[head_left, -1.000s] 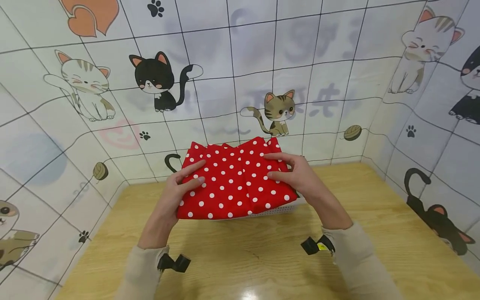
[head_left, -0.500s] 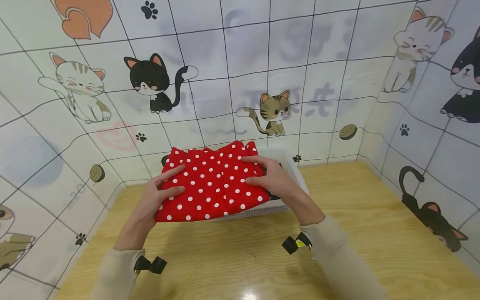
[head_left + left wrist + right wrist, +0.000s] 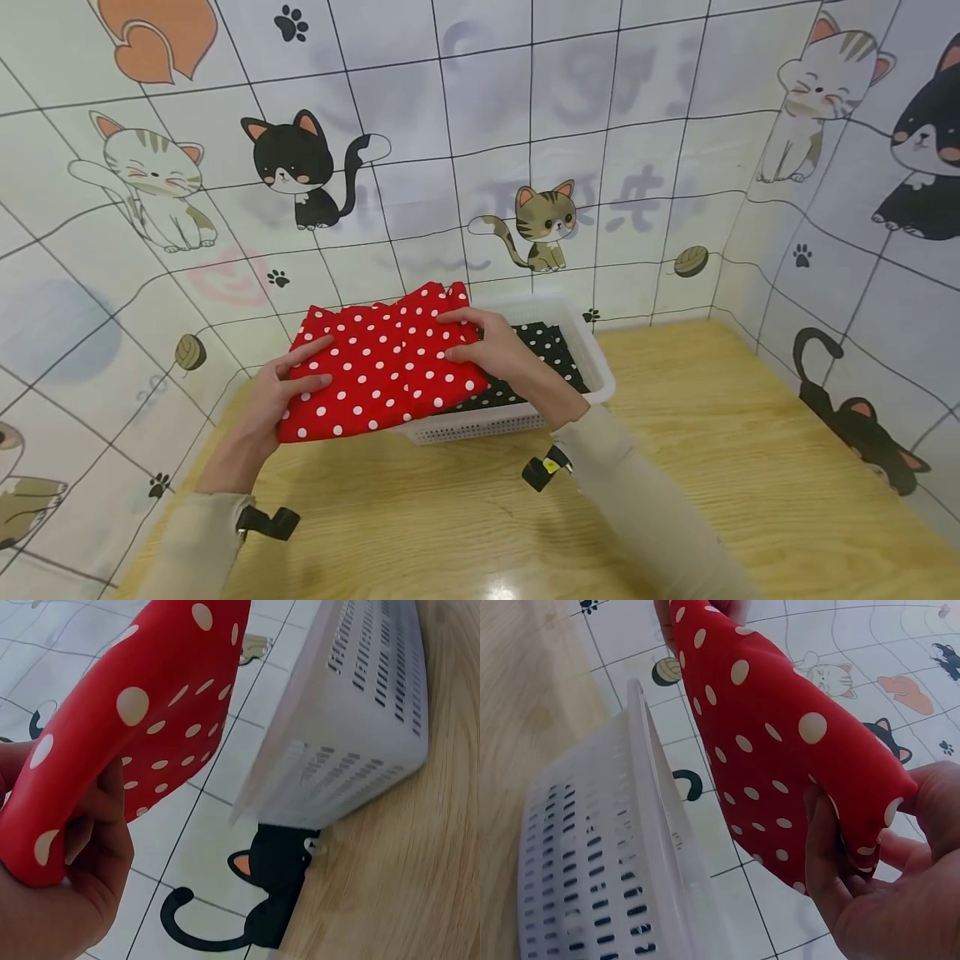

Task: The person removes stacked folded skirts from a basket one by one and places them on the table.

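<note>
- Left of centre, raised above the surface [image 3: 450, 525], I see the red polka-dot cloth [image 3: 367, 367], hiding the left end of the white basket [image 3: 602, 375] from the head camera.
- On its left side the left hand [image 3: 268, 396] pinches it, fingers clamped on the fabric; the right hand [image 3: 495, 346] does likewise on the right.
- Inside the basket lies a black dotted cloth [image 3: 557, 358].
- I judge a slack pinch could let the folds drop open; a low pass might snag the basket's rim.
</note>
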The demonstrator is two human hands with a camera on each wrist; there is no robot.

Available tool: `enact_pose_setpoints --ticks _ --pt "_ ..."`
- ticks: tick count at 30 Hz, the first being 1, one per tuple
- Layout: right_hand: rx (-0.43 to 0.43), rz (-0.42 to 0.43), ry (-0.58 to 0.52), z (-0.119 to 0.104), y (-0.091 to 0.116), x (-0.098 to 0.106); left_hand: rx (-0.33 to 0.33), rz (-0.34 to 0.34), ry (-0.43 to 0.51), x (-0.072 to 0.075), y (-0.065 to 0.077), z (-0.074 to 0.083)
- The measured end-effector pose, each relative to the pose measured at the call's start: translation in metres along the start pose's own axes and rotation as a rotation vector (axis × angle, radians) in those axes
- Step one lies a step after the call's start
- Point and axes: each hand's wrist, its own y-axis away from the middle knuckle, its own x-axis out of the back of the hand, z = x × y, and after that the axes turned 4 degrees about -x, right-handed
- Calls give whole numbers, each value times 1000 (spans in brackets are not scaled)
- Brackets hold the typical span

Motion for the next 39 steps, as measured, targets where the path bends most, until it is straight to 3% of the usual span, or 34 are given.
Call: enact_pose_setpoints --ticks 9,18,24,30,39 --pt "-23 8 -86 -6 -18 -24 11 29 -44 31 -6 0" --pt "-19 -75 -142 -2 -26 -47 36 67 -5 63 -7 -12" --pt "-9 -114 -170 -1 -31 -69 60 43 -102 88 -10 -17" --pt "-15 -75 -176 -3 -34 -89 116 52 -195 108 -13 -20" --pt "-99 27 -229 -1 -39 -117 144 127 -263 121 -11 -35"
